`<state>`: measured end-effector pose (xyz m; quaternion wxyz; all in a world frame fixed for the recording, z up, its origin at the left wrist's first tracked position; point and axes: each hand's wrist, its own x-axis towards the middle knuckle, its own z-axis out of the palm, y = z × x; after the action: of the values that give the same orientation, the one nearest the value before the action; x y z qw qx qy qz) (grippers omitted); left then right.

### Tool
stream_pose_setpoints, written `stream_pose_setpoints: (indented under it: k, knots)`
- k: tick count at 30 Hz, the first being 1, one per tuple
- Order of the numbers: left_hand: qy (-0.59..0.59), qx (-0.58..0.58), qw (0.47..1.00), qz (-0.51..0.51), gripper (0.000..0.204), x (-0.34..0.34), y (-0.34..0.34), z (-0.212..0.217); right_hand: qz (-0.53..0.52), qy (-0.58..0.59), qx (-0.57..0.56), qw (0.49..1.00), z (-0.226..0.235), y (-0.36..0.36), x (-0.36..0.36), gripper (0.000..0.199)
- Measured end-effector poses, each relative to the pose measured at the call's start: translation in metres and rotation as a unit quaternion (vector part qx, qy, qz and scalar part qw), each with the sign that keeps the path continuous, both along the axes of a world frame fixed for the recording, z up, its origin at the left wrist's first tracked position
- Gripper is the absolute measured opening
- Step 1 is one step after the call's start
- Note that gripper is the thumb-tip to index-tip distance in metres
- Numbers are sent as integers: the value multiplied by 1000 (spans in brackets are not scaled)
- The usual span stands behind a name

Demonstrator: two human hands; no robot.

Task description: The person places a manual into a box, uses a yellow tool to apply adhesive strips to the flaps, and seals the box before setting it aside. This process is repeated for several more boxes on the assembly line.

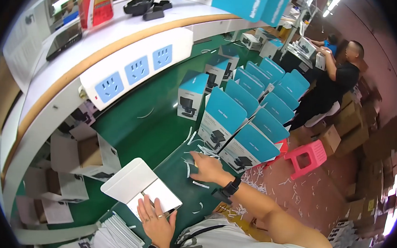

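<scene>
Box (163, 193), one, open-lidded, under splayed left hand (157, 220); right hand (208, 168) near several white strips (200, 184), grip unclear.

Bright ceiling tubes (335, 3), fisheye-bent edges, black corners

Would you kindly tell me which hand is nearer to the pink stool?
Right. The right hand is to the stool's left; the left hand is farther left, on a white box.
</scene>
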<state>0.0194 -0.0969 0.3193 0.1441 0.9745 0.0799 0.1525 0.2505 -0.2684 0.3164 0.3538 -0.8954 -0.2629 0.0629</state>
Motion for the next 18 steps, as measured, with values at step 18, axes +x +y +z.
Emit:
stream_pose_setpoints:
  k: [18]
  knots:
    - [-27,33,999,-1,45,-11,-2,-21,280,-213,117,929,22,136,-79,12]
